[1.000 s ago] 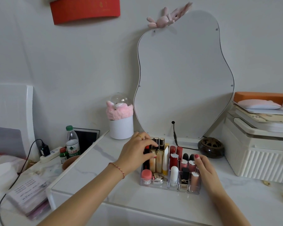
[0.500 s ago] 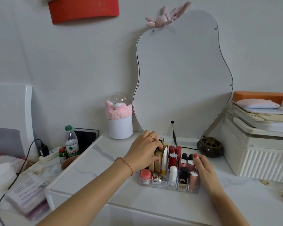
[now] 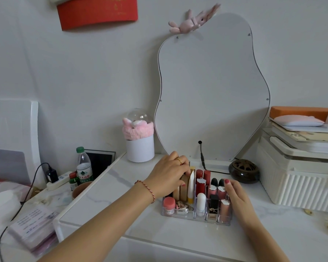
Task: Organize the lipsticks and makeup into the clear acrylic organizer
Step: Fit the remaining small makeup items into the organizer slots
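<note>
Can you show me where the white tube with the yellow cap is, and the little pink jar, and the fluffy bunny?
white tube with the yellow cap (image 3: 191, 186): head view, middle of its white body.
little pink jar (image 3: 169, 203): head view, its pink lid.
fluffy bunny (image 3: 191, 24): head view, its body, atop the mirror.

Both hands reach forward, left (image 3: 169, 176) fingers curled, right (image 3: 237, 195) flat.
</note>
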